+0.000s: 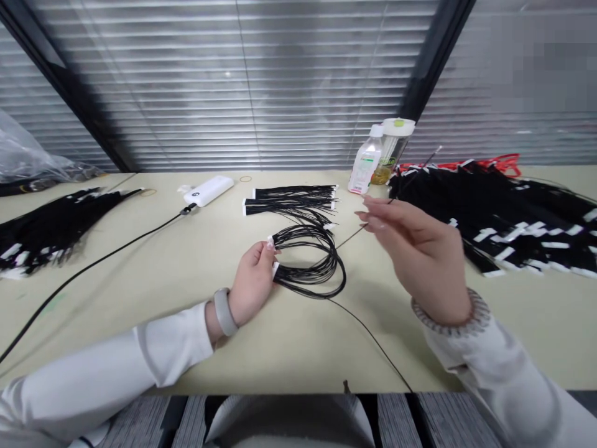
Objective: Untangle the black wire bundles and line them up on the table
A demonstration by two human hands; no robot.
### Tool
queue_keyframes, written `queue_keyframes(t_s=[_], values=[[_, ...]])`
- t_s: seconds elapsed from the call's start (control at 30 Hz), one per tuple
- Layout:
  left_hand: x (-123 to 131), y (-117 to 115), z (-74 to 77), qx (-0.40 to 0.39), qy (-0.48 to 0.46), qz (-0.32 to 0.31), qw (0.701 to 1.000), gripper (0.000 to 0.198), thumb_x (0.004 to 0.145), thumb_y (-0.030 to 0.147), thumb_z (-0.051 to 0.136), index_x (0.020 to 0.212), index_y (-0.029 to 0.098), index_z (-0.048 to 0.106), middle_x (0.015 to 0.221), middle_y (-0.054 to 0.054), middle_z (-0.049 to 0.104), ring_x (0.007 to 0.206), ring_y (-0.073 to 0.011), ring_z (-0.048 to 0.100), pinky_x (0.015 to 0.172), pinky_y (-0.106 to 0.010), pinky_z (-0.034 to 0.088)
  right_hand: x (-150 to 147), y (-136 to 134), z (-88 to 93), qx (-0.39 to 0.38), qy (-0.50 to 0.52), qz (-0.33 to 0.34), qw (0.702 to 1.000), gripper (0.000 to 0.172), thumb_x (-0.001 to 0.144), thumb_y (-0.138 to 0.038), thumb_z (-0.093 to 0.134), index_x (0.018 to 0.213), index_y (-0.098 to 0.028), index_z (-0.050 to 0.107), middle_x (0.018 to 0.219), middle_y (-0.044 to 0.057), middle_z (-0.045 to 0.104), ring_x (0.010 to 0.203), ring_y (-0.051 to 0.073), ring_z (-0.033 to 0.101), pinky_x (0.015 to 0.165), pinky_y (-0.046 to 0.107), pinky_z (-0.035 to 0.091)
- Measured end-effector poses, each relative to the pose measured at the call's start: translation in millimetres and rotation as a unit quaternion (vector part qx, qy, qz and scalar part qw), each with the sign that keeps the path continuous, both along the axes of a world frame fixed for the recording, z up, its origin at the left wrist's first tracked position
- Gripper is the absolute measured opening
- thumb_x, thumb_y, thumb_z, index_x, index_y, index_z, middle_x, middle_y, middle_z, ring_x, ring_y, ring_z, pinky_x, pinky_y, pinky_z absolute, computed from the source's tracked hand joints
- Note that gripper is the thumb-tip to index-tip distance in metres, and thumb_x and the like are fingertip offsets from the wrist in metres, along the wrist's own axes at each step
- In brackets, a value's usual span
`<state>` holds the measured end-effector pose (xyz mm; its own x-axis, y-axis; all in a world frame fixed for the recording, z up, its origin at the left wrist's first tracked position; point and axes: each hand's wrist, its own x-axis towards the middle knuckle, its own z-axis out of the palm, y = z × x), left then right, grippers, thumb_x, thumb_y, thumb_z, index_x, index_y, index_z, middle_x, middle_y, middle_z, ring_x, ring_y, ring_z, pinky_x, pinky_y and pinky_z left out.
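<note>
My left hand (254, 280) is closed on the white-ended side of a looped bundle of thin black wires (317, 274), just above the table. To the right, my right hand (415, 255) pinches a single black wire (352, 236) between thumb and fingertips. That wire runs from the loop up to my fingers, and a white-tipped end sticks out above them. Another loose strand (373, 336) trails from the loop to the table's front edge. Behind the loop lie straight black wire bundles (291, 200) with white connectors at their ends.
On the right is a large pile of black wire bundles (485, 211) with white connectors; a smaller pile (51, 224) lies left. A white power bank (209, 190) has a black cable (93, 264) attached. A bottle (366, 163) and a lidded jar (389, 152) stand behind.
</note>
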<state>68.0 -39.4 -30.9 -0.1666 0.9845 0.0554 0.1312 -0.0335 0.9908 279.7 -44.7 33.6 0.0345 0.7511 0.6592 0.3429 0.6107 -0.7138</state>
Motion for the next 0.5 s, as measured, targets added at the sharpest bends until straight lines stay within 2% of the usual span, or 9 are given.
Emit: queue_keyframes(t_s=[0.03, 0.1, 0.17, 0.23, 0.3, 0.37, 0.5], values=[[0, -1, 0.2, 0.008, 0.011, -0.013, 1.000, 0.036, 0.087, 0.048, 0.043, 0.071, 0.018, 0.052, 0.049, 0.005, 0.043, 0.038, -0.0085, 0.036, 0.036, -0.020, 0.030, -1, 1, -1.7, -0.029, 0.070, 0.039, 0.996, 0.015, 0.085, -0.025, 0.054, 0.096, -0.022, 0.064, 0.097, 0.005, 0.065, 0.085, 0.017, 0.063, 0.077, 0.034, 0.053], [-1, -2, 1.1, 0.024, 0.027, -0.044, 0.998, 0.036, 0.087, 0.048, 0.043, 0.069, 0.018, 0.051, 0.048, 0.005, 0.042, 0.039, -0.0089, 0.035, 0.038, -0.021, 0.029, -4, 2, -6.1, -0.111, 0.144, 0.119, 0.976, 0.021, 0.088, -0.029, 0.050, 0.108, -0.025, 0.058, 0.077, 0.000, 0.064, 0.066, 0.012, 0.062, 0.074, 0.034, 0.054], [0, -5, 2.2, 0.034, 0.029, -0.076, 0.996, 0.037, 0.087, 0.049, 0.043, 0.068, 0.018, 0.050, 0.047, 0.006, 0.041, 0.040, -0.0091, 0.035, 0.040, -0.022, 0.029, -7, 4, -11.2, -0.194, 0.144, 0.185, 0.953, 0.031, 0.088, -0.030, 0.050, 0.118, -0.026, 0.048, 0.063, -0.005, 0.058, 0.052, 0.009, 0.055, 0.066, 0.032, 0.055], [0, -8, 3.5, 0.041, 0.021, -0.107, 0.993, 0.039, 0.086, 0.052, 0.043, 0.066, 0.018, 0.047, 0.047, 0.006, 0.040, 0.041, -0.0091, 0.033, 0.041, -0.022, 0.028, -12, 5, -15.7, -0.256, 0.103, 0.220, 0.936, 0.029, 0.085, -0.030, 0.052, 0.113, -0.021, 0.049, 0.064, -0.004, 0.058, 0.050, 0.008, 0.053, 0.060, 0.028, 0.054], [1, -11, 4.7, 0.045, 0.013, -0.137, 0.990, 0.040, 0.085, 0.054, 0.043, 0.065, 0.019, 0.045, 0.048, 0.006, 0.040, 0.042, -0.0089, 0.032, 0.042, -0.022, 0.028, -16, 5, -18.5, -0.288, 0.044, 0.225, 0.930, 0.019, 0.083, -0.029, 0.054, 0.097, -0.017, 0.056, 0.068, -0.002, 0.058, 0.052, 0.008, 0.054, 0.055, 0.025, 0.051], [1, -13, 5.7, 0.046, 0.006, -0.159, 0.986, 0.040, 0.085, 0.053, 0.044, 0.065, 0.019, 0.043, 0.050, 0.006, 0.040, 0.044, -0.0086, 0.033, 0.042, -0.022, 0.028, -18, 3, -19.4, -0.286, -0.021, 0.208, 0.935, 0.013, 0.081, -0.028, 0.054, 0.082, -0.016, 0.057, 0.065, -0.002, 0.056, 0.052, 0.008, 0.054, 0.052, 0.022, 0.047], [2, -16, 7.1, 0.040, -0.006, -0.176, 0.984, 0.038, 0.087, 0.051, 0.043, 0.065, 0.019, 0.042, 0.049, 0.006, 0.039, 0.042, -0.0082, 0.032, 0.041, -0.022, 0.027, -18, -1, -18.4, -0.228, -0.133, 0.165, 0.950, 0.018, 0.081, -0.028, 0.054, 0.068, -0.016, 0.058, 0.055, -0.003, 0.052, 0.049, 0.009, 0.049, 0.047, 0.021, 0.039]])
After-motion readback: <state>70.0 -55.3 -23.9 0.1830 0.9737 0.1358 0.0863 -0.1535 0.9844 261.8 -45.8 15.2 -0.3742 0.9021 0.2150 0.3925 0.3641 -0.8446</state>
